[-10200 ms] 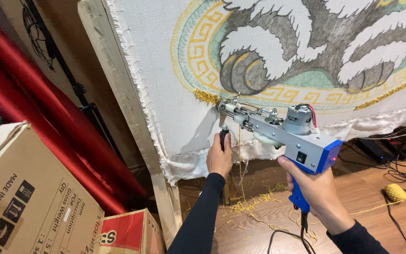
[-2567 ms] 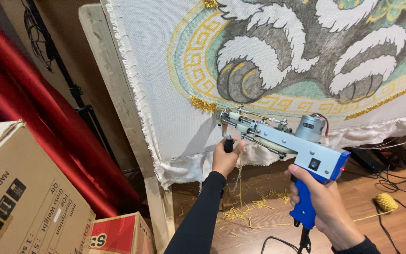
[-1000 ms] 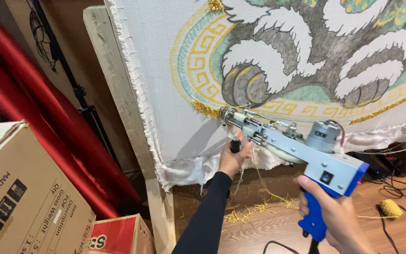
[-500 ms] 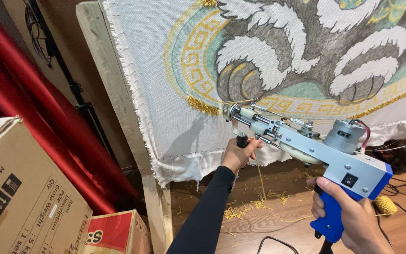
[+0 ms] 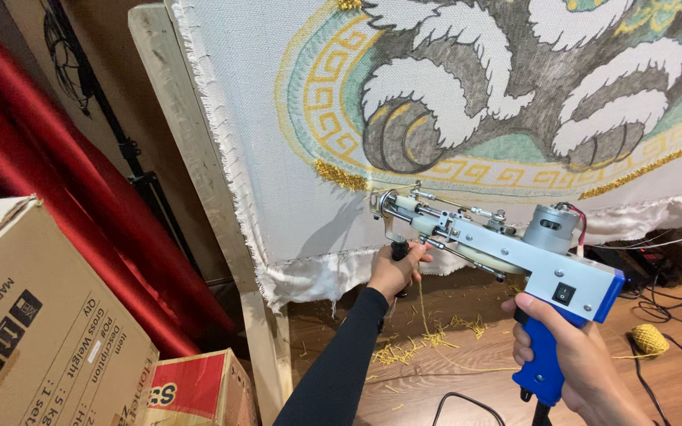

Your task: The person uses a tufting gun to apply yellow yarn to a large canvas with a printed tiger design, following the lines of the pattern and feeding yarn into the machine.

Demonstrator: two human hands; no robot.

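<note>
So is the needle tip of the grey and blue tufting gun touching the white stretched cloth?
Touching. The head view shows the tufting gun with its front tip pressed against the white stretched cloth, no gap showing, just below the tufted gold yarn border.

A snug black long sleeve [image 5: 341, 355] covers the left forearm.

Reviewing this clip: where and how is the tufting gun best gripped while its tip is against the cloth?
With two hands, probably. The tufting gun has a blue pistol handle hanging below its rear, held from underneath by the right hand, and a short black front grip under the nose, wrapped from below by the left hand.
</note>
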